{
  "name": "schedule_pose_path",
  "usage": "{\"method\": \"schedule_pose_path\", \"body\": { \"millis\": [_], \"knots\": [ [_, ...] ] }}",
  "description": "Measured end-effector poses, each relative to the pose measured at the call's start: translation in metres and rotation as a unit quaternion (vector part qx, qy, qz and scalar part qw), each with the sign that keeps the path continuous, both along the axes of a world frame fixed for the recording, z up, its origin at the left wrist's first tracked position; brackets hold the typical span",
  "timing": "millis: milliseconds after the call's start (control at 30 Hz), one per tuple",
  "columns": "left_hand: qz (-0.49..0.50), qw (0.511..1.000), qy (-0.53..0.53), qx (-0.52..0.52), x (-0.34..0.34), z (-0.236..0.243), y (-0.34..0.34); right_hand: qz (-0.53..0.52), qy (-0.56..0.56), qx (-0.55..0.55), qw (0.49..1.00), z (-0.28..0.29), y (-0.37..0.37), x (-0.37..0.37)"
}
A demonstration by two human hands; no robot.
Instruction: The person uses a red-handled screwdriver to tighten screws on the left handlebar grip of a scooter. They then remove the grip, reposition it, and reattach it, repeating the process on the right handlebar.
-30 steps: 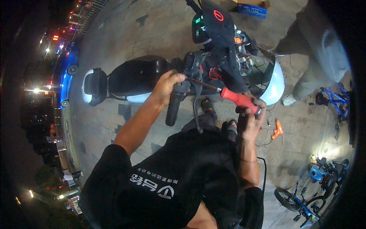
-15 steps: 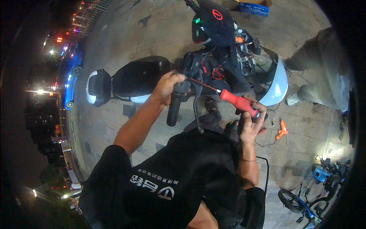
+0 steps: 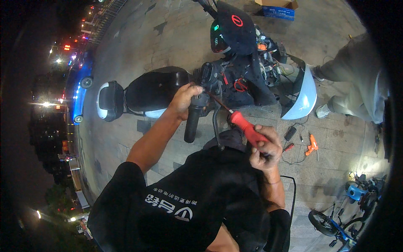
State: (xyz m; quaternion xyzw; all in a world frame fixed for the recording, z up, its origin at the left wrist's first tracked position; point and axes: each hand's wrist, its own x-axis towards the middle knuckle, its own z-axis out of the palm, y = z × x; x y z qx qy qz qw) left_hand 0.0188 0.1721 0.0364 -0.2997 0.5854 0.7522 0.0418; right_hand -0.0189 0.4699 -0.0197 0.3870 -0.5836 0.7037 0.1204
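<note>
My right hand [image 3: 268,149] is closed round the red handle of a screwdriver [image 3: 247,127]. Its thin shaft slants up and to the left, with the tip at the switch housing [image 3: 200,99] on the scooter's handlebar. There my left hand [image 3: 184,100] is closed on the housing, thumb near the screwdriver tip; some of its fingers are hidden. The black handlebar grip [image 3: 192,126] points toward me, and a brake lever [image 3: 215,126] runs beside it. The electric scooter's front panel [image 3: 237,31] has a lit display, and wiring [image 3: 268,63] lies exposed beside it.
Red-handled scissors [image 3: 240,85] lie on the scooter. A pale-blue fender [image 3: 303,98] stands near another person's legs [image 3: 348,101]. On the paving are an orange glue gun [image 3: 312,145], a black adapter [image 3: 289,133] with cable, a cardboard box [image 3: 279,11] and a bicycle [image 3: 331,224].
My right hand has shifted left and down with the screwdriver, its grip turned more over the handle's end. The left hand stays at the housing. The view has shifted slightly.
</note>
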Motion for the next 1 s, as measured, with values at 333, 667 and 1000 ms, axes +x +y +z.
{"method": "schedule_pose_path", "body": {
  "millis": [333,667,1000],
  "knots": [
    [-0.016,1.0,0.004,0.016,-0.002,0.006,0.003,0.011,0.105,0.029,0.994,0.02,-0.001,0.006],
    [0.0,1.0,-0.004,0.001,-0.001,0.0,0.002,0.077,0.16,0.09,0.98,0.027,0.011,-0.005],
    [-0.004,1.0,0.002,-0.02,-0.001,0.001,0.002,0.082,0.19,0.103,0.973,0.034,0.012,-0.004]
  ]
}}
